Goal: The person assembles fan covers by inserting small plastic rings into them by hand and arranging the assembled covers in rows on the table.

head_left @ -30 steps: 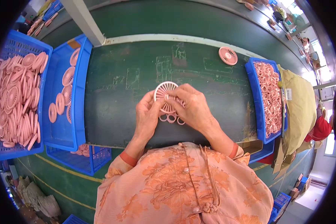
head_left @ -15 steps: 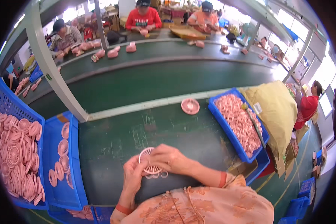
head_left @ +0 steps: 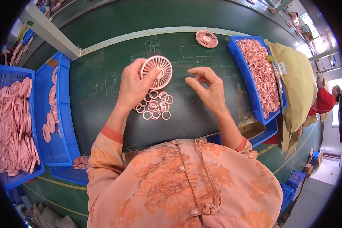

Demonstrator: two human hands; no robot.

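Note:
My left hand [head_left: 134,86] grips a round pink fan grille [head_left: 165,67] with radiating slots, the thumb pressed across its face. The grille is tilted above the dark green table. Off to its right, my right hand [head_left: 212,93] is open, thumb and fingers apart, and I see nothing between them. Just below the grille lie several small pink rings [head_left: 163,107], loosely clustered on the tabletop. A second pink grille [head_left: 206,39] rests by the table's far edge, untouched.
At right, a blue tray [head_left: 255,108] is full of pink rings, beside a yellowish sack [head_left: 295,83]. Blue crates [head_left: 37,131] with many pink grilles stand at left. A metal post [head_left: 51,30] rises at the far left, near a green conveyor [head_left: 114,22].
My right hand has come off the grille and moved right, opening. My left hand still holds the grille. The view has tilted downward, and more of the rings now show.

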